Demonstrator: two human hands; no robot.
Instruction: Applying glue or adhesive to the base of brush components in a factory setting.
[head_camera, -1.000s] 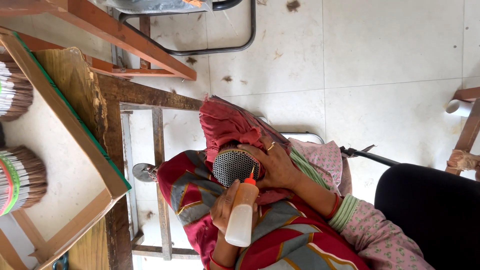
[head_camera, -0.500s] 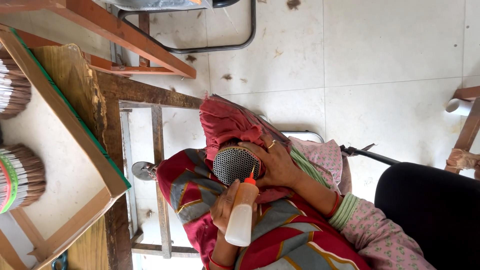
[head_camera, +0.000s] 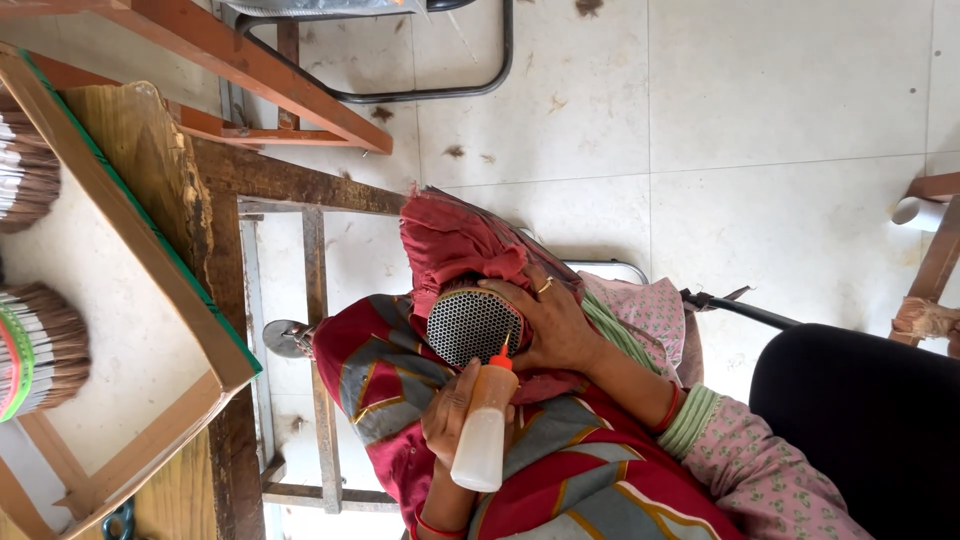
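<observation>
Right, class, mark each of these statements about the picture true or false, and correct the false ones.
1. The left hand grips a squeeze bottle. True.
2. The bottle's nozzle is blue. False: it is orange.
3. The right hand holds a round perforated piece wrapped in red cloth. True.
4. The right hand wears no jewellery. False: a ring sits on one finger.
5. The nozzle points away from the perforated piece. False: its tip is right at that piece's edge.
6. Bundles of thin sticks lie in a wooden tray at the left. True.
</observation>
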